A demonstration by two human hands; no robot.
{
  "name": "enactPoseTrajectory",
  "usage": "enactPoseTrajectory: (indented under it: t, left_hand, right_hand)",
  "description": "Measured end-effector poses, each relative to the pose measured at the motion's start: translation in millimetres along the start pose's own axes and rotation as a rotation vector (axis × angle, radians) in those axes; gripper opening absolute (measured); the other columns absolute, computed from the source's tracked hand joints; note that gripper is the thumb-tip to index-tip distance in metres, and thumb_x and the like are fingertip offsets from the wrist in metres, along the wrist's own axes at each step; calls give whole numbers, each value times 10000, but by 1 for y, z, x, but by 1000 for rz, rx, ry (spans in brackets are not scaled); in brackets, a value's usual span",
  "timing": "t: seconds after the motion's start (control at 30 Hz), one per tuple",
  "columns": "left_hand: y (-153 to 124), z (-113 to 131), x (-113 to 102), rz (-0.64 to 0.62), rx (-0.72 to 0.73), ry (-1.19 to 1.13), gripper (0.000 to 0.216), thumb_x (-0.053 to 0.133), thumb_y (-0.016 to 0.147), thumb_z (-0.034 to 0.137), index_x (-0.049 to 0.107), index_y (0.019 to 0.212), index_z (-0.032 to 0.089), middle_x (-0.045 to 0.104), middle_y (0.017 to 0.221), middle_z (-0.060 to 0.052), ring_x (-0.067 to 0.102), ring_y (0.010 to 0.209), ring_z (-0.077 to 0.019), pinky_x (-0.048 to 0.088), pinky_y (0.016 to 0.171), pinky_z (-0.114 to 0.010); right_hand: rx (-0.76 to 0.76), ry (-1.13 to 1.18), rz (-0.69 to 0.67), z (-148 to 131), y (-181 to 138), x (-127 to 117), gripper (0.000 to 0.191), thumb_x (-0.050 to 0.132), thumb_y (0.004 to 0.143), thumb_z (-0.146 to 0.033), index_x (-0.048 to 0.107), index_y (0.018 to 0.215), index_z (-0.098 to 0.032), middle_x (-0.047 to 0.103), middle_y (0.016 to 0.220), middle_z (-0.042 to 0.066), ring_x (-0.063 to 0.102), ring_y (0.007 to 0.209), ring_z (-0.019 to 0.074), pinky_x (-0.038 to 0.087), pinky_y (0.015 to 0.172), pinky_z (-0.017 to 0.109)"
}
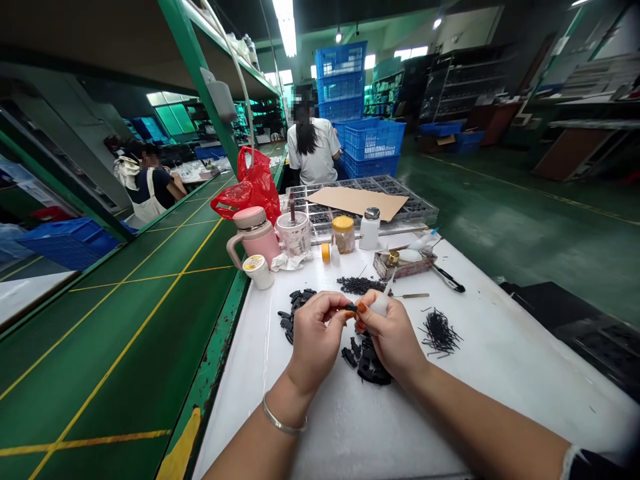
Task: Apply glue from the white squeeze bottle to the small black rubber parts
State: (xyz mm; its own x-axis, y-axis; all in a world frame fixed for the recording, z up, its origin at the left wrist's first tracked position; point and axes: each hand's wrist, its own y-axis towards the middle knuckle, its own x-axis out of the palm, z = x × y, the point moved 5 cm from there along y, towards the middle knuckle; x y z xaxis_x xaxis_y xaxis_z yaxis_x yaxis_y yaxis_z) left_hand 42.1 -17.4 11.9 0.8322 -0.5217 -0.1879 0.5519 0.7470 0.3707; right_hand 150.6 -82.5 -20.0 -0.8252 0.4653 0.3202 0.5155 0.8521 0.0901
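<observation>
**Small black part pinched between both hands at frame centre**

Far left of the frame I see the green conveyor belt (125,313) with yellow lines, unloaded beside my bench. Moving right, a pink lidded mug (254,235), a small white jar (259,271) and a red plastic bag (250,187) sit along the upper edge of the white table (500,360) — parked clear of the working area, as I judge it.

At centre, my left hand (314,337) has its fingers curled closed, thumb and forefinger pinching a small black part (351,307). My right hand (393,333) meets it from the other side, fingers closed around a small white applicator (383,300) whose tip points at that part. The part is held raised above the table, likely for a clear view.

Loose black parts (295,310) lie left of the hands and another heap (367,363) beneath them. Right of centre — a bundle of thin black pins (439,333), within reach.
</observation>
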Motion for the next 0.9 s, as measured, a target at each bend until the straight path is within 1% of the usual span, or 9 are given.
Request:
enactPoseTrajectory:
  t: [0.07,0.13,0.2,0.3,0.4,0.5,0.67,0.77,0.9]
  left_hand:
    - [0,0,2,-3,-23,-43,70,594,776,142,654,800,168,628,814,-45,572,702,-149,482,641,-262]
    - [2,-3,4,-33,-107,-145,53,610,755,142,654,781,156,627,774,-37,561,646,-134,481,597,-250]
    - [4,-7,5,-59,-195,-238,42,640,729,149,657,767,142,627,733,-28,549,612,-122,474,571,-238]
    - [6,-14,4,-70,-268,-335,101,695,706,194,665,775,127,632,708,-25,546,605,-113,467,575,-233]
    - [8,-21,3,-92,-307,-423,165,729,701,248,672,786,118,638,708,-30,546,591,-105,451,570,-230]
    - [8,-25,4,-131,-357,-495,198,747,692,274,677,783,113,637,689,-33,537,582,-100,425,561,-223]
    - [7,-26,7,-193,-448,-606,237,774,656,293,675,757,104,622,643,-39,518,579,-102,378,529,-211]
    - [5,-25,9,-240,-494,-673,233,781,645,282,672,747,102,614,637,-36,496,549,-88,359,514,-205]
    - [2,-23,12,-295,-495,-699,202,766,670,269,672,736,102,620,645,-36,495,534,-73,365,516,-196]
  right_hand:
    - [9,19,12,2,-1,0,263,668,775,-361,500,685,-180,516,558,-33,450,509,107,355,514,232]
    - [6,-3,8,1,0,0,266,665,777,-367,501,684,-179,517,556,-32,450,506,108,355,512,233]
    - [-11,-95,-1,-4,1,-2,265,664,778,-376,516,685,-176,520,547,-29,451,506,112,352,506,234]
    - [-64,-303,-17,-15,4,-4,244,652,789,-379,565,705,-168,533,546,-18,460,510,120,356,495,238]
    - [-206,-517,-29,-28,4,-5,205,623,819,-343,605,710,-170,569,583,-4,491,532,125,375,508,243]
    - [-442,-735,-70,-42,0,-2,140,584,848,-262,636,741,-188,633,663,12,557,601,139,418,575,258]
    - [-794,-906,-214,-55,-9,3,100,557,841,-156,643,858,-204,703,799,39,634,722,162,473,689,285]
    - [-882,-973,-237,-58,-13,3,106,563,832,-144,641,869,-205,703,789,40,638,728,169,470,688,291]
    - [-869,-948,-204,-60,-18,5,92,565,827,-135,609,774,-196,674,705,31,593,635,150,439,626,277]
